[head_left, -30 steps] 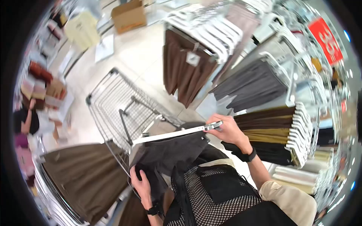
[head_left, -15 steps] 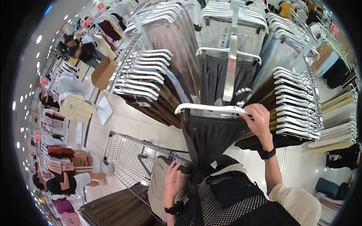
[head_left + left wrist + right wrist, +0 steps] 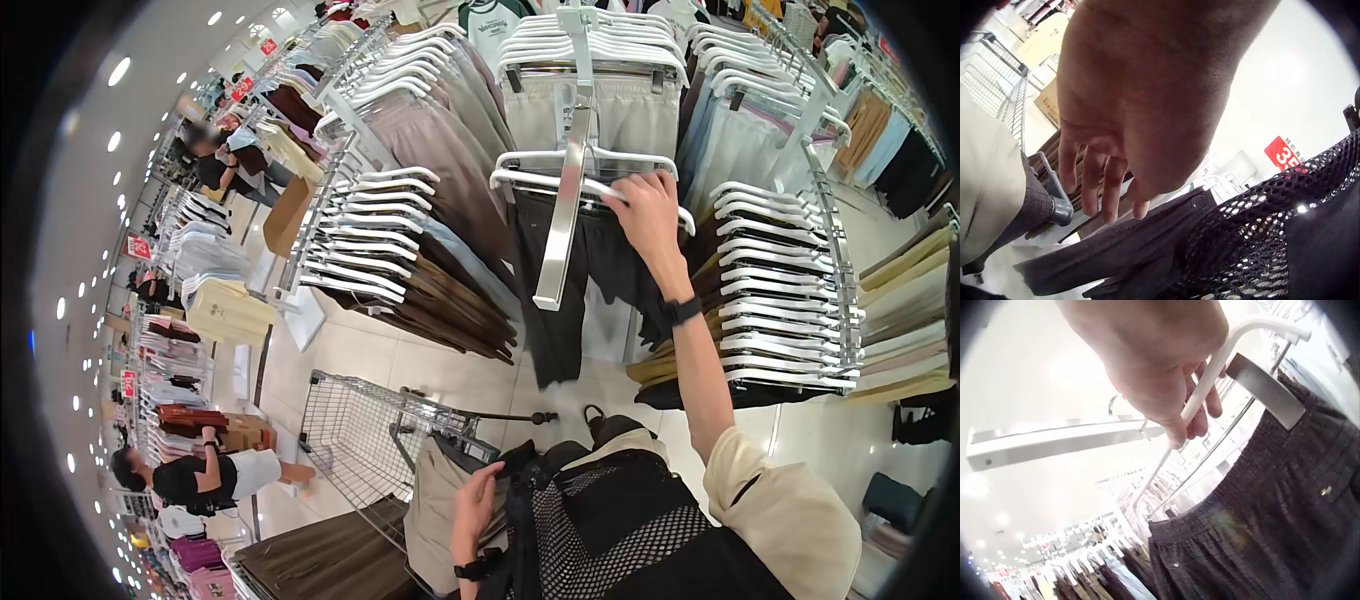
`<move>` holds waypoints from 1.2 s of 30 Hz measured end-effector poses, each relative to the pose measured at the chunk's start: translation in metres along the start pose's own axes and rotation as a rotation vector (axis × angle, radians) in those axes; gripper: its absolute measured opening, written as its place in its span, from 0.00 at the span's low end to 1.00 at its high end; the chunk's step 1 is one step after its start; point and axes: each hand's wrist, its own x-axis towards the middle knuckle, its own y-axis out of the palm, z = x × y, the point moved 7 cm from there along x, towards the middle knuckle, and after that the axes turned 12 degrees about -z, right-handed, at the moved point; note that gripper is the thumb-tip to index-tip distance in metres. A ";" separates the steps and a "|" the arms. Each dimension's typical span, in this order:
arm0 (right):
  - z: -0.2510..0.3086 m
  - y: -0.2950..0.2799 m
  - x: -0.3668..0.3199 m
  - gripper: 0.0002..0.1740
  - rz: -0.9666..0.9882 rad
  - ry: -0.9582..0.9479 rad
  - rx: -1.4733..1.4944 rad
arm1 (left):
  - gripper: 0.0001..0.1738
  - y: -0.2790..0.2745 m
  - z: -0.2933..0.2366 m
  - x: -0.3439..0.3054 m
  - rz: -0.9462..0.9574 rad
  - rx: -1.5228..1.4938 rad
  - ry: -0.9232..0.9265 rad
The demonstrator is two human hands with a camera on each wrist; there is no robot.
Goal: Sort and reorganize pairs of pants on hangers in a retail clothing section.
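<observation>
My right hand (image 3: 650, 225) grips a white hanger (image 3: 560, 183) beside the metal display arm (image 3: 565, 220). Dark trousers (image 3: 545, 300) hang from it, and in the right wrist view the trousers' waistband (image 3: 1210, 506) is clipped below my right hand (image 3: 1160, 375). Another white hanger stands just behind. My left hand (image 3: 475, 508) is low, beside beige and dark garments (image 3: 435, 500) at the cart; its fingers hang loosely bent with nothing in them in the left wrist view, below the palm (image 3: 1141, 100).
A wire shopping cart (image 3: 350, 425) stands at lower left, with brown trousers (image 3: 320, 555) on a rack near it. Racks of hangered trousers flank the display arm, left (image 3: 370, 220) and right (image 3: 785, 290). A person (image 3: 200, 480) is at far left.
My right hand has moved up and forward with the hanger and dark trousers, from in front of my body to the display arm. My left hand stays low near the cart.
</observation>
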 end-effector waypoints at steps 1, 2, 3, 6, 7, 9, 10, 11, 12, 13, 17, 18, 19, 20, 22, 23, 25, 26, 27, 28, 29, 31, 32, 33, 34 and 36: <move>-0.006 0.015 0.007 0.11 0.019 0.018 -0.023 | 0.16 0.000 -0.002 0.000 0.007 -0.005 -0.017; -0.012 0.029 0.013 0.11 0.037 0.033 -0.047 | 0.16 0.000 -0.004 0.002 0.000 -0.011 -0.006; -0.021 0.042 0.016 0.11 0.034 0.073 -0.046 | 0.16 0.001 -0.005 0.004 -0.008 -0.019 0.005; -0.045 0.067 0.018 0.14 0.107 0.184 -0.039 | 0.16 0.005 0.009 0.011 -0.026 -0.040 0.028; -0.051 0.075 0.008 0.18 0.104 0.169 -0.109 | 0.16 0.006 0.014 0.010 -0.029 -0.047 0.029; -0.054 0.088 -0.011 0.28 0.097 0.134 -0.251 | 0.16 0.007 0.019 0.009 -0.018 -0.067 0.031; -0.037 0.077 -0.016 0.39 0.149 0.133 -0.228 | 0.16 0.008 0.020 0.011 -0.020 -0.082 0.033; -0.017 0.065 -0.025 0.41 0.107 0.091 -0.213 | 0.16 0.007 0.023 0.012 -0.026 -0.088 0.033; 0.007 0.046 -0.028 0.42 0.112 0.076 -0.179 | 0.16 0.004 0.028 0.009 -0.036 -0.096 0.021; 0.027 0.034 -0.039 0.42 0.100 0.117 -0.141 | 0.16 0.000 0.034 0.006 -0.056 -0.107 0.004; 0.083 0.048 -0.169 0.42 0.389 0.137 0.159 | 0.17 -0.032 0.068 -0.018 -0.194 -0.093 -0.042; 0.103 0.055 -0.199 0.36 0.699 0.177 0.287 | 0.17 -0.041 0.088 -0.028 -0.286 -0.036 -0.033; 0.120 0.063 -0.247 0.30 1.032 0.064 0.392 | 0.18 -0.049 0.108 -0.040 -0.372 0.029 -0.029; 0.148 0.056 -0.278 0.30 1.223 -0.092 0.568 | 0.18 -0.069 0.112 -0.051 -0.477 0.056 -0.058; 0.194 0.045 -0.319 0.32 1.546 -0.217 0.669 | 0.18 -0.093 0.132 -0.078 -0.678 0.122 -0.137; 0.223 0.038 -0.322 0.29 1.641 -0.164 0.691 | 0.18 -0.102 0.148 -0.097 -0.769 0.157 -0.188; 0.282 0.029 -0.316 0.27 1.791 -0.136 0.668 | 0.19 -0.118 0.170 -0.133 -0.924 0.128 -0.350; 0.311 0.032 -0.315 0.26 1.766 -0.227 0.723 | 0.20 -0.123 0.180 -0.150 -0.994 0.113 -0.426; 0.335 0.033 -0.315 0.25 1.743 -0.313 0.778 | 0.21 -0.123 0.187 -0.167 -1.036 0.139 -0.510; 0.364 0.035 -0.316 0.24 1.712 -0.400 0.836 | 0.22 -0.124 0.199 -0.185 -1.077 0.165 -0.591; 0.392 0.041 -0.314 0.24 1.734 -0.426 0.868 | 0.23 -0.127 0.206 -0.199 -1.117 0.198 -0.670; 0.456 0.052 -0.309 0.23 1.774 -0.469 0.928 | 0.25 -0.127 0.224 -0.220 -1.159 0.203 -0.773; 0.488 0.062 -0.313 0.23 1.768 -0.473 0.943 | 0.25 -0.128 0.232 -0.229 -1.173 0.270 -0.794; 0.518 0.073 -0.318 0.23 1.764 -0.475 0.953 | 0.26 -0.128 0.239 -0.235 -1.182 0.335 -0.815; 0.546 0.082 -0.326 0.22 1.763 -0.473 0.961 | 0.27 -0.126 0.247 -0.240 -1.192 0.323 -0.854; 0.596 0.107 -0.360 0.21 1.820 -0.555 0.840 | 0.27 -0.129 0.257 -0.244 -1.197 0.361 -0.877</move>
